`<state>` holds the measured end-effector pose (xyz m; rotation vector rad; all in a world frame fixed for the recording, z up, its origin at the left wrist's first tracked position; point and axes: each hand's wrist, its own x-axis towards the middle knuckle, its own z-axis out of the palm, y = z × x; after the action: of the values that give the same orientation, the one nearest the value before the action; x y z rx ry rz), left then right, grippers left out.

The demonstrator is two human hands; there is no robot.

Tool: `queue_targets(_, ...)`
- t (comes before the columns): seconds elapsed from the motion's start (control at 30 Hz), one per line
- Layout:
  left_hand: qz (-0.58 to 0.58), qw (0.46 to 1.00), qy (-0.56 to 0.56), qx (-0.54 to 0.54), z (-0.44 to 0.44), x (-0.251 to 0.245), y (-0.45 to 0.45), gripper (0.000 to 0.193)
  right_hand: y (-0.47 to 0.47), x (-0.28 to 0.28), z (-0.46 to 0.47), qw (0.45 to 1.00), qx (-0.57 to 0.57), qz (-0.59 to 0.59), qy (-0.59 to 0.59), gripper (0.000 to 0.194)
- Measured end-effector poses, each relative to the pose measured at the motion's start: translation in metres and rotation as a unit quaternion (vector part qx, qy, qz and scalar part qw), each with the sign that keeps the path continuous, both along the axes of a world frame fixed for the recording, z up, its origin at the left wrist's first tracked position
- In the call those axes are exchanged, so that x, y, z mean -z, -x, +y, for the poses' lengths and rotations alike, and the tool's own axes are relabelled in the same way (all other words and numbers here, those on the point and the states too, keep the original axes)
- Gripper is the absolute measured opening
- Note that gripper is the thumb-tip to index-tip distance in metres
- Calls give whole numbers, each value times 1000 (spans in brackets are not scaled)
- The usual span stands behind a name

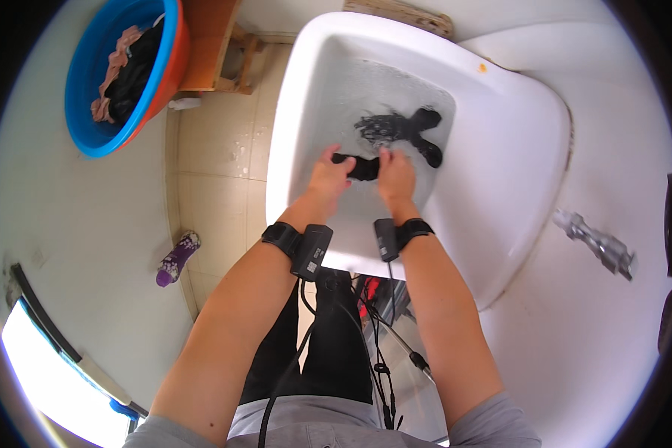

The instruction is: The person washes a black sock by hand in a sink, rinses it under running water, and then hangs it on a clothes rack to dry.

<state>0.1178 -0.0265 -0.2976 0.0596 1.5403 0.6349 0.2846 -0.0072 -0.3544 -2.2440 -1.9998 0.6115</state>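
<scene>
In the head view, my left hand (330, 176) grips the left end of a small black cloth item (363, 167), and my right hand (396, 175) pinches its right end. It is stretched between them over the water in a white ceramic sink (364, 28). Just beyond my right hand, another black piece of wet cloth (395, 129) lies in the water, with two rounded ends towards the right. Whether these are socks I cannot tell.
A blue basin (77, 106) holding pink and black cloth stands at the upper left by a wooden stool (204, 45). A purple bottle (178, 259) is at the left, a metal tap (593, 241) at the right. Cables hang from my wrist devices.
</scene>
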Motion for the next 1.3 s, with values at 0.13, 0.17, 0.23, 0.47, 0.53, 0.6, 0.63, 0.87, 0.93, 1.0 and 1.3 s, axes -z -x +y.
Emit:
queue_targets(0.13, -32, 999, 44, 7, -4, 0, 12, 82, -19, 28, -2, 995, 0, 13, 104, 31)
queue_targets(0.17, -34, 998, 57, -18, -6, 0, 8, 84, -16, 24, -3, 992, 18, 27, 124, 30)
queue_targets(0.23, -33, 995, 85, -52, -8, 4, 2, 78, -10, -1, -4, 979, 67, 136, 137, 28)
queue_targets(0.47, -243, 949, 59, -193, 2, 11, 1, 43, 44, -177, -20, 872, 107, 441, 181, 25)
queue_targets(0.53, -233, 949, 46, -207, 7, 3, 0, 36, 53, -196, -18, 878, 103, 434, 171, 27)
queue_targets(0.6, -196, 962, 18, -190, 10, -6, 0, 32, 59, -195, -17, 899, 85, 406, 140, 29)
queue_targets(0.63, -165, 969, 18, -182, 11, -10, -1, 31, 62, -186, -15, 915, 72, 379, 117, 30)
queue_targets(0.87, -39, 991, 24, -128, 9, 2, -10, 25, 46, -53, 2, 989, -57, 132, 43, 31)
queue_targets(0.93, -40, 999, -3, -25, 2, 4, -1, 32, 20, -17, 5, 992, -48, 98, 59, 27)
queue_targets(1.0, 82, 980, -68, 169, -3, -1, 8, 45, -7, 6, 2, 994, -54, 70, 69, 24)
queue_targets(1.3, 265, 772, -380, 435, -13, -18, 0, 67, -5, -115, -2, 940, -29, 310, 142, 20)
